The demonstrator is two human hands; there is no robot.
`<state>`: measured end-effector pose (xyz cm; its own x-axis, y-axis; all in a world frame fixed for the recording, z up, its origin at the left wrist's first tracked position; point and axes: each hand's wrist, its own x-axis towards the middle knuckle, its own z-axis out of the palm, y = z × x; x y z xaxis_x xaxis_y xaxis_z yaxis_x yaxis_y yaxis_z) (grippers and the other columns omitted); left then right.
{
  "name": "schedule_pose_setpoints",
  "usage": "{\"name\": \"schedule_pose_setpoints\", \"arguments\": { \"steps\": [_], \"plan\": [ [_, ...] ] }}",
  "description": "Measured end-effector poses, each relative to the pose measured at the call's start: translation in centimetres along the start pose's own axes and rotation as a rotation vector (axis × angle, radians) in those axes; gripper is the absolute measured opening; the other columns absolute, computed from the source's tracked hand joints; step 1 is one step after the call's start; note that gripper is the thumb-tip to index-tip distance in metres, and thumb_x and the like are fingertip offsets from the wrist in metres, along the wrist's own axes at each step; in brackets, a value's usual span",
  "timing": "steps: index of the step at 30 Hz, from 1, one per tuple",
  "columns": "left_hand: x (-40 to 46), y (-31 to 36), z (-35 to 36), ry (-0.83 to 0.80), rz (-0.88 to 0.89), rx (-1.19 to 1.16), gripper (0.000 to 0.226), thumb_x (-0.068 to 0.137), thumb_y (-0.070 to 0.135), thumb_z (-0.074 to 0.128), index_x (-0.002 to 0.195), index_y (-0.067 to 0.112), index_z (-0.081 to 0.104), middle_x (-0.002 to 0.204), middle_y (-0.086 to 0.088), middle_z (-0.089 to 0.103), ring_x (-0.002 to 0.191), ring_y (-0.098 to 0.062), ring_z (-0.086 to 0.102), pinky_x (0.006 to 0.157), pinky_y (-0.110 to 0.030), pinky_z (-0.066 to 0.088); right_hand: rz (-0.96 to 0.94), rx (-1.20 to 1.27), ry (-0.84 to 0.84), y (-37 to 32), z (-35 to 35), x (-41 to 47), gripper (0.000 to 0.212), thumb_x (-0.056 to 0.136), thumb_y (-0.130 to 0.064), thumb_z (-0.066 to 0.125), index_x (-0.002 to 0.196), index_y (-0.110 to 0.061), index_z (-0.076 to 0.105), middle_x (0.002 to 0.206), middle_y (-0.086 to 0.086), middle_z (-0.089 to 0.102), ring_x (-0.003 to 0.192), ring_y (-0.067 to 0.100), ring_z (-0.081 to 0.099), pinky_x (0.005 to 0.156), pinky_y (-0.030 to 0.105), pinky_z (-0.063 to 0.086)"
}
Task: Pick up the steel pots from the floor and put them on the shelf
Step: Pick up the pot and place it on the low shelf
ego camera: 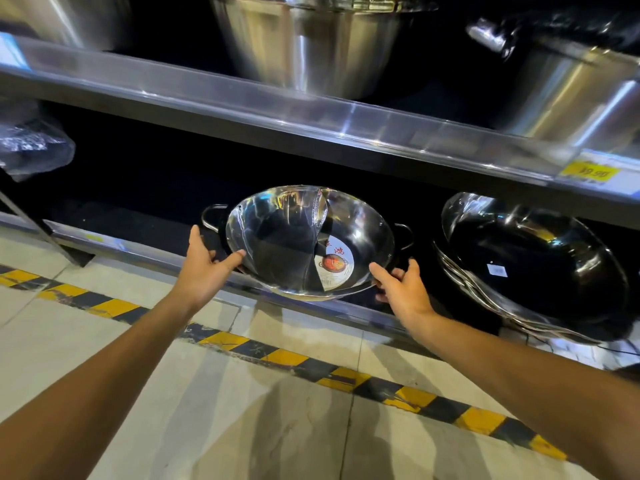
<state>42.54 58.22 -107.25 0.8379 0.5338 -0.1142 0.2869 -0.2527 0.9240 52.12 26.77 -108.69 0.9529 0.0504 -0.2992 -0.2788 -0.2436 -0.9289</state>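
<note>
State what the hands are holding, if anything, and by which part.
Both hands, left and right, hold the divided steel pot by its near rim, one on each side, at the bottom shelf.

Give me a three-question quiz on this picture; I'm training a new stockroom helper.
1. True or false: the divided pot lies on the floor.
2. Which hand is by the round label? A left B right
3. Fill in: the stack of pans sits to the pot's ____.

Key: 1 false, it is at the bottom shelf. 2 B. 3 right.
</note>
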Motion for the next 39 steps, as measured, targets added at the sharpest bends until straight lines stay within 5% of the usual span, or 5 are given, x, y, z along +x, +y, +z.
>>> {"name": "schedule_pose_setpoints", "arguments": {
  "steps": [5,10,29,33,39],
  "plan": [
    [-1.9,0.5,0.3,-0.142,0.096,0.048,0.056,0.091,0.028,0.064,0.138,0.032,0.034,0.135,0.008,0.052,0.122,-0.012,0.049,0.096,-0.034,0.041,-0.056,-0.019,-0.072,0.1,1.5,-1.7,0.092,0.088,-0.022,0.076,0.158,-0.019,0.017,0.143,0.01,0.056,0.115,0.027,0.064,0.1,0.051,0.053],
    [-1.0,1.0,0.5,-0.169,0.049,0.079,0.048,0.093,0.025,0.062,0.134,0.032,0.04,0.131,0.003,0.06,0.123,-0.017,0.054,0.109,-0.054,0.039,-0.074,-0.034,-0.006,-0.8,1.6,-0.9,0.062,0.081,-0.012,0.078,0.133,-0.014,0.044,0.123,0.01,0.066,0.11,0.028,0.067,0.095,0.051,0.056],
    [2.5,-0.2,5.8,-0.223,0.054,0.054,0.079,0.095,0.03,0.058,0.154,0.033,0.006,0.156,0.003,0.037,0.142,-0.02,0.036,0.115,-0.054,0.031,-0.038,-0.164,0.018,0.5,0.2,4.9,0.035,0.089,-0.025,0.075,0.118,-0.007,0.067,0.104,0.005,0.074,0.102,0.022,0.07,0.095,0.039,0.056],
    [2.7,-0.5,5.8,-0.188,0.17,0.109,0.072,0.093,0.033,0.06,0.151,0.025,0.019,0.153,-0.003,0.037,0.142,-0.022,0.034,0.115,-0.054,0.031,-0.123,-0.112,0.014,0.8,0.4,3.7,0.066,0.088,-0.032,0.075,0.141,-0.011,0.042,0.121,0.0,0.066,0.12,0.021,0.061,0.102,0.036,0.049],
    [2.3,-1.9,5.5,-0.147,0.094,0.409,0.1,0.086,0.064,0.053,0.155,0.026,-0.009,0.163,-0.003,-0.018,0.15,-0.028,-0.013,0.12,-0.051,0.006,-0.135,-0.039,-0.045,1.6,2.4,0.8,0.121,0.063,-0.038,0.094,0.154,-0.031,0.016,0.152,-0.001,0.042,0.136,0.015,0.043,0.117,0.035,0.033]
  ]
}}
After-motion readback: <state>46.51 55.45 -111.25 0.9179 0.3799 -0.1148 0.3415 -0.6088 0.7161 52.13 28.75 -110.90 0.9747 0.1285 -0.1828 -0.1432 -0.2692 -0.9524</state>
